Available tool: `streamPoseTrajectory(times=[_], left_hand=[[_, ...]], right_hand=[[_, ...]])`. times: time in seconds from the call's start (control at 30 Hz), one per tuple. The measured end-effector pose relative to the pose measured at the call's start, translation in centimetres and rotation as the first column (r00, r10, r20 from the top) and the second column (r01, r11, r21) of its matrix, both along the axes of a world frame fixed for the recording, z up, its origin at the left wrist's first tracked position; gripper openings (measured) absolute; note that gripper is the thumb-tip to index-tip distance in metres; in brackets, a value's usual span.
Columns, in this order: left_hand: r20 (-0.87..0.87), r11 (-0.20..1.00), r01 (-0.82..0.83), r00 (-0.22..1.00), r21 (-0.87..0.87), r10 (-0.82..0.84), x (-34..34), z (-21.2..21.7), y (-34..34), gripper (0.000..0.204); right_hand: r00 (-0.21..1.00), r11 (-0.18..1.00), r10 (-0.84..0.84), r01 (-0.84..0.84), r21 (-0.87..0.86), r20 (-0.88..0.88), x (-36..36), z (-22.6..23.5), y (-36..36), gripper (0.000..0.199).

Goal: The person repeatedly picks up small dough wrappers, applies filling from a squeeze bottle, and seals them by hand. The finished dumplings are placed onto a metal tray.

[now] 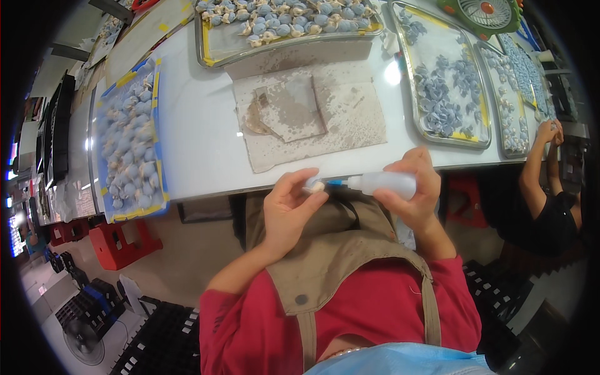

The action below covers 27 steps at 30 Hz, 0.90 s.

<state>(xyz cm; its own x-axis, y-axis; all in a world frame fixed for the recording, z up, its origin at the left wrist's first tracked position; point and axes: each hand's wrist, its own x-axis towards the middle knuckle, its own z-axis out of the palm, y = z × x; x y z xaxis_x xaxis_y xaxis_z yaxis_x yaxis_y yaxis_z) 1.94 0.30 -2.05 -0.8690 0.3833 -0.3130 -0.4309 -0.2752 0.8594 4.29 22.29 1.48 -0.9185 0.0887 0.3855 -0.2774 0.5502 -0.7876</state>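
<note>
Between the fingers of my left hand [289,209] is a small blue-grey and cream figure piece [315,185]. My right hand [417,187] is wrapped round a translucent white squeeze bottle [390,184], held on its side. Its blue nozzle tip [336,182] points left at the small piece; I cannot tell whether the two touch. Both hands are just off the table's front edge, above my brown apron [337,244]. Beyond them on the table lies a stained cardboard sheet [350,128] with grey and brown smears.
A metal tray [220,57] of similar pieces stands at the back. On the left is a blue tray [160,164] of round pieces. At right, one metal tray [417,125] holds blue-grey petal-like parts, beside a narrower tray [514,150]. A co-worker's arms [535,159] reach in at far right, near a green fan [486,15]. Red stools [119,245] stand below.
</note>
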Motion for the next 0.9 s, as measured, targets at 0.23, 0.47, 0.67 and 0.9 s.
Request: streamPoseTrajectory(times=[0.23, 0.47, 0.67, 0.9], left_hand=[[-0.064, 0.998, 0.001, 0.998, -0.065, -0.005, 0.1, 0.3, -0.1, 0.036], [-0.089, 0.998, -0.001, 0.996, -0.065, -0.005, 0.2, 0.0, -0.2, 0.035], [-0.093, 0.993, 0.008, 0.995, -0.122, -0.019, 0.2, 0.1, -0.4, 0.035], [-0.020, 0.998, -0.009, 1.000, -0.069, 0.008, 0.3, 0.0, -0.2, 0.035]], right_hand=[[0.999, 0.995, 0.035, -0.032, 0.092, -0.025, -0.2, 1.1, -0.5, 0.033], [0.997, 0.987, 0.065, -0.059, 0.150, -0.035, -0.5, 1.3, -0.9, 0.033], [0.999, 0.991, 0.048, -0.046, 0.127, -0.018, -0.5, 1.2, -0.9, 0.032], [1.000, 0.997, 0.008, -0.007, 0.081, -0.003, -0.4, 1.0, -0.5, 0.030]])
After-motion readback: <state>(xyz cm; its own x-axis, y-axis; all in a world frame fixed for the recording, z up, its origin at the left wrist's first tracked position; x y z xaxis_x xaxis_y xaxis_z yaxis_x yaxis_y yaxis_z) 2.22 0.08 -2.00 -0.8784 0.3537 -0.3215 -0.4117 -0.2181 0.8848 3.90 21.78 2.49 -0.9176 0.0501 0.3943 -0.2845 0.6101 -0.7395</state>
